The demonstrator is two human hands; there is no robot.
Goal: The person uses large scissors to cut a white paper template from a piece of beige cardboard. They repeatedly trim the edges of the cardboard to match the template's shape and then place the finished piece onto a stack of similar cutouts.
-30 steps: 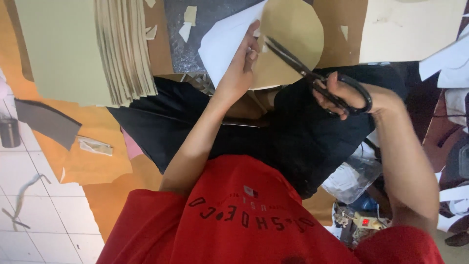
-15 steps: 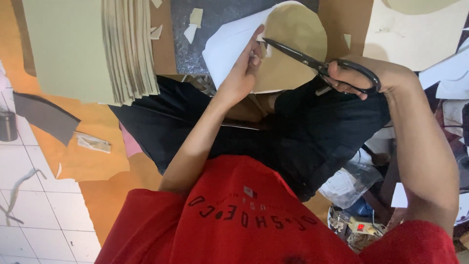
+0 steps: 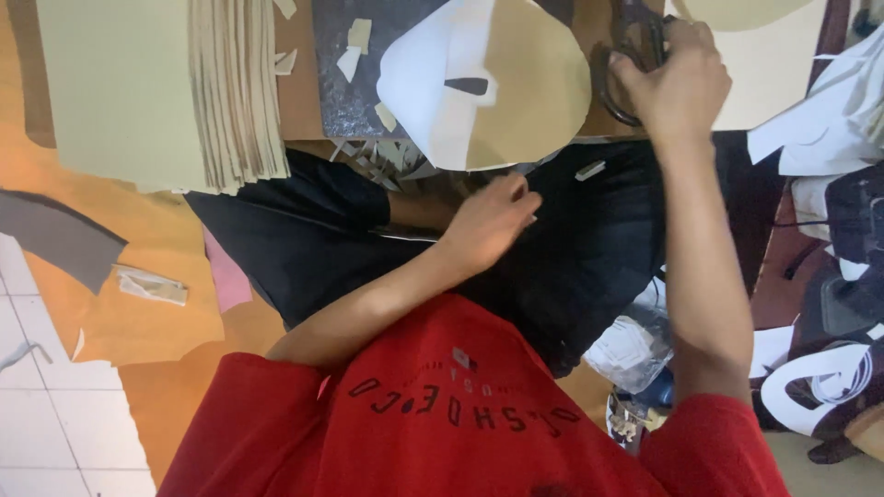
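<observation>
Black-handled metal scissors are gripped in the closed right hand at the upper right. A rounded tan-and-white cardboard cutout lies just left of them, unheld. The left hand, fingers loosely curled and holding nothing, rests on dark trousers below the cutout.

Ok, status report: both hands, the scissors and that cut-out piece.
Right hand gripping black scissors, raised off the cut-out. Left hand empty, low on black fabric. Rounded tan-and-white cut-out lying flat, unheld. Paper scraps beside it.
</observation>
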